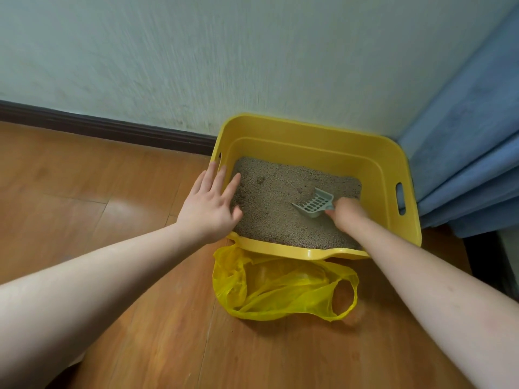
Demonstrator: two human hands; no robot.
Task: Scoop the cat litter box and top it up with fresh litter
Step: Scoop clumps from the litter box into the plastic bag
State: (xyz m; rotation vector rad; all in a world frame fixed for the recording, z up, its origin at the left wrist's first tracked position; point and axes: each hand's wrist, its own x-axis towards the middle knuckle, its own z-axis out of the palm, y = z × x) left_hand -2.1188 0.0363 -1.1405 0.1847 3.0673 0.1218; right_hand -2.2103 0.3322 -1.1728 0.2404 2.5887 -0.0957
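Head view: my left hand [209, 202] rests spread on the litter box [309, 136] rim; my right hand [346, 213] grips the scoop [314, 204] in the litter [275, 209].

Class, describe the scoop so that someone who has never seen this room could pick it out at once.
Find the yellow litter box on the wooden floor in the corner, beside the blue curtain. On its grey litter lies the scoop, held by the right hand. It alone is pale grey-green plastic with slots.

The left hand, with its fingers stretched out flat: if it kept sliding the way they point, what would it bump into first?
Probably the yellow box's far wall; the left hand already lies over its left rim. Height is hard to judge.
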